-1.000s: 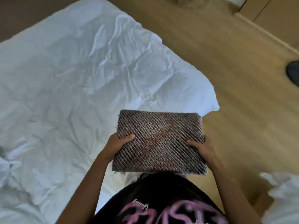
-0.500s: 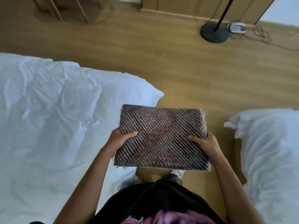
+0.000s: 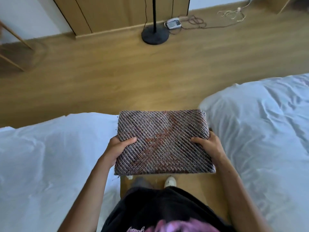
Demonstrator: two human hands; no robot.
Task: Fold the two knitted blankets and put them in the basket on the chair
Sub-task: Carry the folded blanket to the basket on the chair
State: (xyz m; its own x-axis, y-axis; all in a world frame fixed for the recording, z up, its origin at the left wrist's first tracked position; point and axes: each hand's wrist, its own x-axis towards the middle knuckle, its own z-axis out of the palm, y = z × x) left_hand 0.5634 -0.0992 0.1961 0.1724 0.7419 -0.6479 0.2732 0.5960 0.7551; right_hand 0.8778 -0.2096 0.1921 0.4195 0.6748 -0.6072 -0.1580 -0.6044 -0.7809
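The folded blanket [image 3: 163, 143] is held flat in the air in front of the body, over the strip of floor [image 3: 117, 72] between two beds. It is gripped at both short sides: the left hand [image 3: 117, 148] is closed on its left edge and the right hand [image 3: 209, 146] on its right edge, each with the thumb laid on top.

Against the frame half a second earlier, the grip and the blanket's place before the chest are unchanged, but the view has been swung to the right. Less of the left bed [image 3: 50, 156] is seen, and much more of the right bed [image 3: 259, 123]. The lamp base [image 3: 155, 35] has been brought from the upper right towards the middle, and the power strip [image 3: 173, 24] with it. A second ago only the left bed filled the view, with just a corner of the right one.

The fingers of both hands are hidden under the blanket, so only the thumbs and backs of the hands are shown. The lamp pole is cut off by the top edge. The wooden legs [image 3: 13, 47] at the far left are blurred and cut off, and what they belong to cannot be told. One white shoe [image 3: 170, 181] is seen below the blanket; the other foot is a grey blur.
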